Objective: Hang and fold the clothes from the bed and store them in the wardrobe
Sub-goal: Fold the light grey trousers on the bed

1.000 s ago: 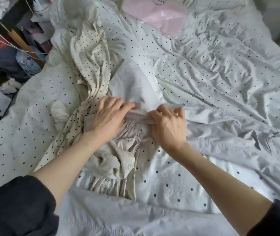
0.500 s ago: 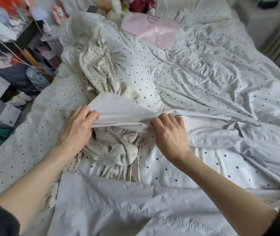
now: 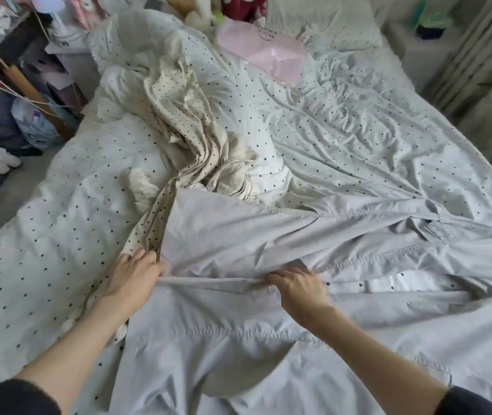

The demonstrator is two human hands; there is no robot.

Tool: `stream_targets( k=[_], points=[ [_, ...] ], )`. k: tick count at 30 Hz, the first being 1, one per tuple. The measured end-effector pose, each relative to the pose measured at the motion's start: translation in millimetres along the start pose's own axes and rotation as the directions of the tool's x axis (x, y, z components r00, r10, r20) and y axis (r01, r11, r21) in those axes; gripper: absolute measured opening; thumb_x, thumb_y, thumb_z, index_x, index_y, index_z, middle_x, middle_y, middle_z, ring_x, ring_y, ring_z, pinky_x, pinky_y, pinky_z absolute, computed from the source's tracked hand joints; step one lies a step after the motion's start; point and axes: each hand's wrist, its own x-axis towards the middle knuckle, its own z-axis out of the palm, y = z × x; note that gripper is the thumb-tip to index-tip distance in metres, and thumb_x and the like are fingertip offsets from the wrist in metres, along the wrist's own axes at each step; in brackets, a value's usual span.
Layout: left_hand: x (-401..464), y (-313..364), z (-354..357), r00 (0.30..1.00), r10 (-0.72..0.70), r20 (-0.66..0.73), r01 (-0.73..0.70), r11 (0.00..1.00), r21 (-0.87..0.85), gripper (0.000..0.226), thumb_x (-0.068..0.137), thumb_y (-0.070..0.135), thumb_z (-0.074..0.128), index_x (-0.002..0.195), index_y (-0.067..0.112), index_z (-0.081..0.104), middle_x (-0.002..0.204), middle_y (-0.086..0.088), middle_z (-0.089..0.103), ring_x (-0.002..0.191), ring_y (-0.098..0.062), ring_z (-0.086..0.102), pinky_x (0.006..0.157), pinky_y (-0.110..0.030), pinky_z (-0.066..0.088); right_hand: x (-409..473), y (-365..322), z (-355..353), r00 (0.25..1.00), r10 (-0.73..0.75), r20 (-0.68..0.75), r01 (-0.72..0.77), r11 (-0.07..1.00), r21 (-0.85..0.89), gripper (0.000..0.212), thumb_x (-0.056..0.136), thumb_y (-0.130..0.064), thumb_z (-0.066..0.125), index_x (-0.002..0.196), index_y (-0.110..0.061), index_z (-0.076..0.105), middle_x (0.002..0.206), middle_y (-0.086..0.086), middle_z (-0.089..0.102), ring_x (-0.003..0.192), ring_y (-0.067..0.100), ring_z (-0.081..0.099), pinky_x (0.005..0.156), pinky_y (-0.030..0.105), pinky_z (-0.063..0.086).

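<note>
A large pale grey shirt (image 3: 268,339) lies spread over the near half of the bed, a sleeve trailing off to the right. My left hand (image 3: 137,274) and my right hand (image 3: 295,286) each pinch a folded edge of the shirt, pulled taut between them. A cream garment with black dots (image 3: 185,127) runs from the bed's upper middle down to my left hand. A crumpled cream printed garment (image 3: 235,175) lies just beyond the shirt.
The bed carries a white duvet with black dots (image 3: 343,139). A pink sheet (image 3: 268,55) and soft toys (image 3: 208,10) lie at the head. Cluttered shelves and bags (image 3: 20,94) stand left of the bed. A curtain (image 3: 478,70) hangs at the right.
Both hands have drawn the grey shirt's edge toward me and apart. The shirt now covers the printed garment that lay between my hands. The view has tilted up.
</note>
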Motion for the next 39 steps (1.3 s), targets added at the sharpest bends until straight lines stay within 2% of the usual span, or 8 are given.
stream_targets(
  k=[6,10,13,19,24,30,34,39],
  points=[
    [24,-12,-6,0.967,-0.093,-0.238,0.032,0.969,-0.245,0.051,0.083,-0.003,0.049,0.13,0.016,0.051,0.129,-0.006,0.047,0.116,-0.027,0.046,0.09,-0.038,0.037,10,-13,-3,0.998,-0.001,-0.062,-0.003,0.998,-0.06,0.033,0.081,-0.011,0.05,0.104,-0.023,0.07,0.1,-0.002,0.071,0.099,0.024,0.058,0.083,0.025,0.04],
    [70,-6,-30,0.898,-0.02,-0.439,-0.109,0.957,-0.268,0.053,0.084,-0.005,0.051,0.135,0.01,0.048,0.142,-0.012,0.041,0.128,-0.033,0.04,0.098,-0.048,0.036,1,-16,-4,0.983,-0.054,-0.174,0.046,0.998,-0.054,0.042,0.028,-0.001,0.083,0.062,-0.023,0.073,0.058,-0.011,0.067,0.047,0.013,0.059,0.044,0.017,0.04],
    [108,12,-47,0.899,0.096,-0.428,-0.192,0.963,-0.187,0.05,0.095,0.012,0.046,0.144,0.019,0.036,0.151,-0.003,0.031,0.139,-0.024,0.026,0.107,-0.043,0.024,-2,-13,-3,0.975,-0.083,-0.204,0.078,0.996,-0.033,0.048,0.027,0.0,0.084,0.067,-0.025,0.074,0.062,-0.014,0.069,0.046,0.011,0.059,0.037,0.018,0.035],
    [155,52,-48,0.926,0.156,-0.343,-0.238,0.948,-0.212,0.029,0.095,0.032,0.047,0.122,0.028,0.056,0.118,0.003,0.065,0.119,-0.017,0.044,0.095,-0.036,0.015,7,-6,-4,0.972,-0.103,-0.213,0.082,0.991,-0.103,0.043,0.031,-0.005,0.085,0.065,-0.028,0.072,0.059,-0.017,0.065,0.044,0.012,0.055,0.034,0.018,0.028],
    [161,33,-62,0.773,-0.136,-0.619,-0.147,0.912,-0.384,0.013,0.085,0.017,0.051,0.09,0.019,0.063,0.082,-0.009,0.067,0.09,-0.028,0.056,0.081,-0.039,0.027,7,-9,-3,0.935,-0.163,-0.315,0.155,0.987,-0.048,0.031,0.049,-0.004,0.074,0.074,-0.023,0.072,0.074,-0.015,0.07,0.049,0.013,0.061,0.033,0.02,0.032],
    [169,26,-56,0.902,-0.291,-0.318,0.16,0.911,-0.381,0.023,0.088,0.018,0.048,0.107,0.017,0.062,0.116,-0.013,0.058,0.115,-0.031,0.044,0.093,-0.046,0.029,16,-29,2,0.948,-0.208,-0.24,0.2,0.978,-0.058,0.009,0.069,-0.03,0.078,0.073,-0.028,0.07,0.066,-0.016,0.067,0.054,0.005,0.062,0.043,0.02,0.031],
    [147,46,-53,0.825,-0.227,-0.518,-0.029,0.898,-0.439,0.038,0.079,0.003,0.059,0.114,0.015,0.061,0.121,-0.012,0.053,0.116,-0.034,0.043,0.091,-0.048,0.028,8,0,3,0.955,-0.144,-0.261,0.182,0.975,0.129,0.013,0.082,-0.025,0.066,0.082,-0.014,0.072,0.08,-0.001,0.072,0.072,0.021,0.068,0.042,0.025,0.049],
    [105,119,-52,0.808,0.023,-0.588,-0.297,0.879,-0.373,0.041,0.067,-0.008,0.066,0.105,0.008,0.066,0.113,-0.017,0.06,0.102,-0.04,0.056,0.082,-0.05,0.045,-23,70,-1,0.938,-0.023,-0.346,0.037,0.999,0.036,0.019,0.075,-0.006,0.073,0.093,-0.012,0.072,0.101,0.004,0.071,0.09,0.024,0.068,0.076,0.033,0.053]
  ],
)
